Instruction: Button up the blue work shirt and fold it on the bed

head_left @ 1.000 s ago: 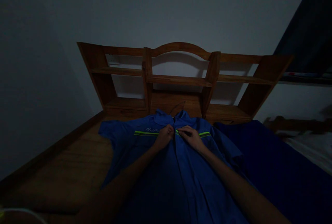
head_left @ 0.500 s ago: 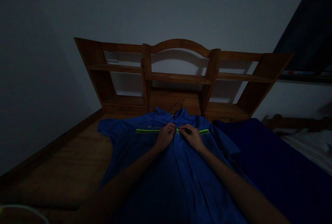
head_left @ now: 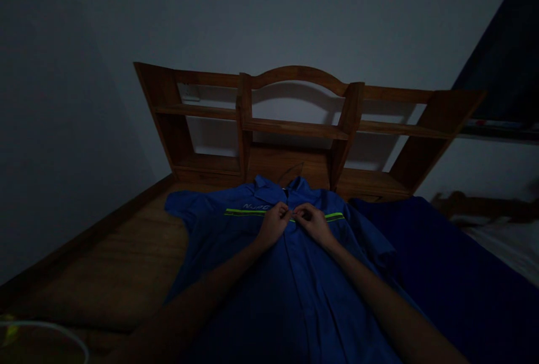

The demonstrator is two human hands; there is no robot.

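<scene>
To the left of the left hand (head_left: 273, 226) lies a wooden board (head_left: 138, 257). This hand is curled, pinching the front of the blue shirt (head_left: 297, 265), which lies beneath both hands. Just beside, the right hand (head_left: 314, 226), also curled, pinches there; farther right is dark-blue cloth (head_left: 446, 274).

We see a wooden bed platform (head_left: 143, 257), its boards showing left of the blue short-sleeved shirt (head_left: 290, 274); we find that shirt spread directly on it, front up, collar toward the shelved headboard (head_left: 297, 127); right of the shirt we have a dark blue cloth (head_left: 450, 280), meeting its edge.
</scene>
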